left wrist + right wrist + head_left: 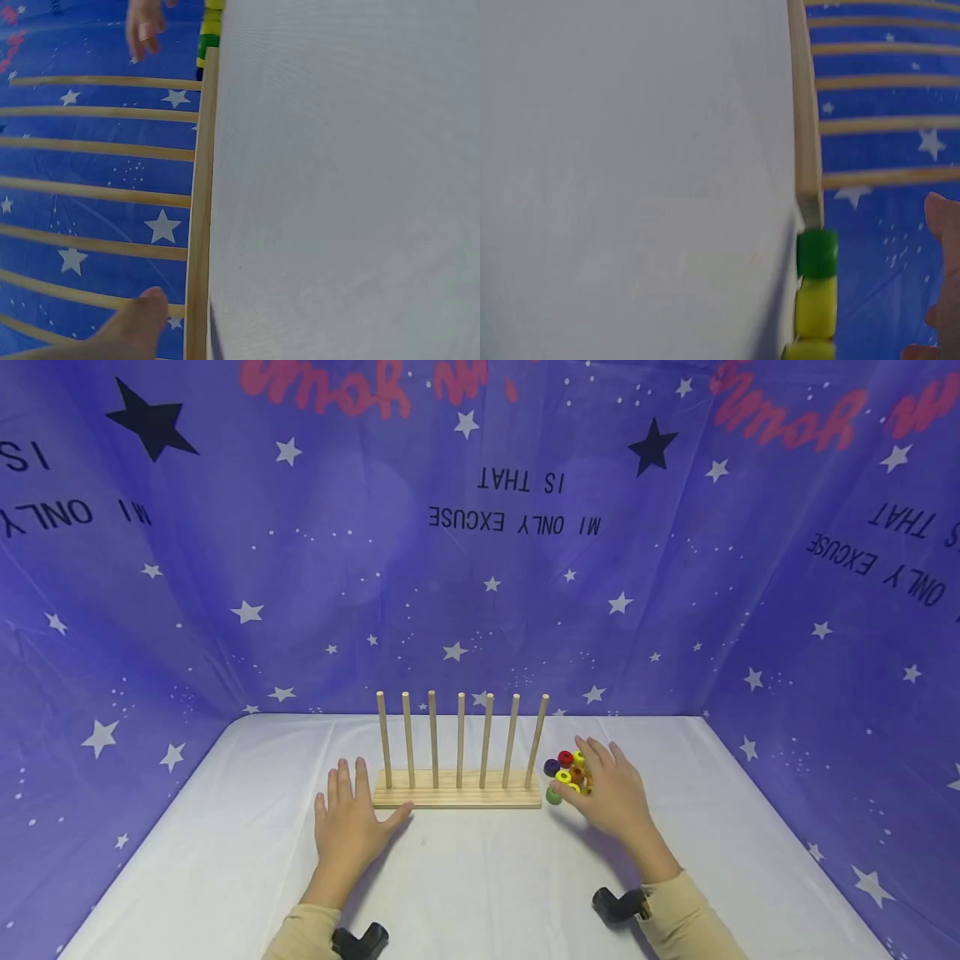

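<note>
A wooden rack (457, 796) with several bare upright pegs (460, 739) stands mid-table. My left hand (348, 814) lies flat on the cloth beside the rack's left end, and its thumb (139, 322) touches the base (199, 210). My right hand (609, 787) rests with spread, straight fingers over a cluster of small coloured rings at the rack's right end: purple (552, 767), red (566, 757), yellow (562, 776) and green (553, 795). The right wrist view shows the green ring (817, 253) against the base's end (807, 150), with a yellow ring (815, 307) beside it. Some rings are hidden under the fingers.
The white tablecloth (487, 885) spreads in front of the rack. A blue star-printed backdrop (480, 568) closes in the back and both sides. Black wrist camera mounts (618, 903) sit on both sleeves.
</note>
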Demonstrator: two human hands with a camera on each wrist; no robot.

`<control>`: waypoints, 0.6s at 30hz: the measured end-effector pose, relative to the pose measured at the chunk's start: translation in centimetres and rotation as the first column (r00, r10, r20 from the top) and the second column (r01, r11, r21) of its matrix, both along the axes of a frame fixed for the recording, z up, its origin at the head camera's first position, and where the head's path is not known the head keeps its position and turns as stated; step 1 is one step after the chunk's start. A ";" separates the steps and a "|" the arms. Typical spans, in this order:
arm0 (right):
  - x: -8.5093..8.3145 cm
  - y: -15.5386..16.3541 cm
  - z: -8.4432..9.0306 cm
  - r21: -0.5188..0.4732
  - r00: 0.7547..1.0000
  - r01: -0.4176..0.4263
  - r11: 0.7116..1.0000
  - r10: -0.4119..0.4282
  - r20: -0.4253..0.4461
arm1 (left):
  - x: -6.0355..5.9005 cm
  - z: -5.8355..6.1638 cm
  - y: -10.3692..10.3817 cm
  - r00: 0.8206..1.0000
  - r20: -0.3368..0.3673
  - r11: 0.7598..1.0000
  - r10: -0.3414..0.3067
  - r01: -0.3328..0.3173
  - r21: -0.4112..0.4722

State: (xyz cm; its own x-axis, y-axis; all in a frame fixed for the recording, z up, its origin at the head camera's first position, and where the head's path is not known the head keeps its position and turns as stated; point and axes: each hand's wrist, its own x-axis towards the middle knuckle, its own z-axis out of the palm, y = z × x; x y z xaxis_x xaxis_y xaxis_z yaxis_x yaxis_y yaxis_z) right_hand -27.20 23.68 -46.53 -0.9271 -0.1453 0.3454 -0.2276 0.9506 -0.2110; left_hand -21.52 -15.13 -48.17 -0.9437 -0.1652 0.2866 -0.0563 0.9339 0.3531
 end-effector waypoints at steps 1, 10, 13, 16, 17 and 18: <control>-0.1 0.3 -0.2 -0.001 1.000 0.002 1.000 -0.002 0.005 | -0.1 -0.2 -0.1 1.000 0.002 1.000 0.001 -0.001 0.004; -1.0 2.6 -1.3 -0.018 0.999 0.007 1.000 -0.006 0.042 | -0.9 -1.6 -0.3 0.999 -0.008 0.997 -0.035 0.036 0.071; -1.3 3.1 -1.3 -0.041 0.999 -0.006 0.999 0.008 0.046 | -1.1 -1.9 -0.3 0.999 -0.015 0.995 -0.045 0.046 0.091; -1.6 3.5 -1.4 -0.054 0.998 0.001 0.999 0.002 0.059 | -1.2 -2.0 -0.4 0.999 0.010 0.992 -0.053 0.051 0.119; -1.7 3.7 -1.3 -0.058 0.998 0.003 0.998 0.001 0.064 | -1.2 -2.1 -0.4 0.998 0.022 0.990 -0.058 0.054 0.132; -1.8 3.8 -1.3 -0.060 0.998 0.008 0.998 -0.004 0.070 | -1.3 -2.1 -0.5 0.997 0.034 0.988 -0.065 0.059 0.145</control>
